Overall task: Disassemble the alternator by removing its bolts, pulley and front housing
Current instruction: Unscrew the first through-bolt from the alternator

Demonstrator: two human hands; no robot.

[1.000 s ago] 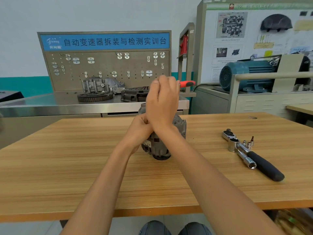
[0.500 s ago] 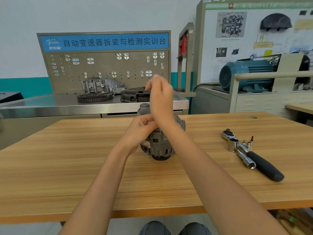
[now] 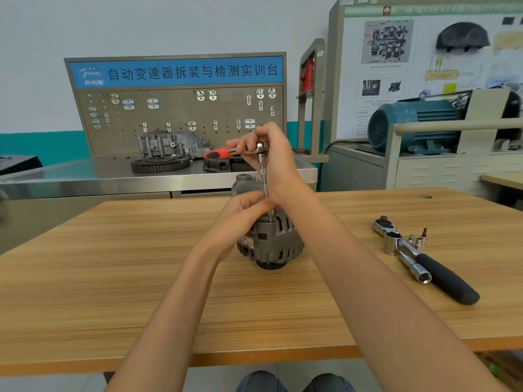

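Observation:
A grey alternator [image 3: 276, 243] stands on the wooden table [image 3: 113, 278], pulley end down. My right hand [image 3: 273, 162] grips the head of a small ratchet [image 3: 261, 148] whose red handle [image 3: 218, 152] points left. From the head a thin extension bar [image 3: 264, 179] drops straight onto the top of the alternator. My left hand [image 3: 244, 212] pinches the lower end of that bar just above the housing. The bolt under the bar is hidden by my fingers.
A large ratchet with a black handle [image 3: 441, 274], a loose socket [image 3: 421, 274] and small bits [image 3: 418, 240] lie on the table to the right. Behind the table stand a steel bench [image 3: 85, 176] with gearbox parts and a pegboard [image 3: 181, 114], and a blue motor [image 3: 413, 123] at the right.
The ratchet's red handle has swung round from the right side of my right hand to its left. The left hand stays at the bar's lower end on the alternator.

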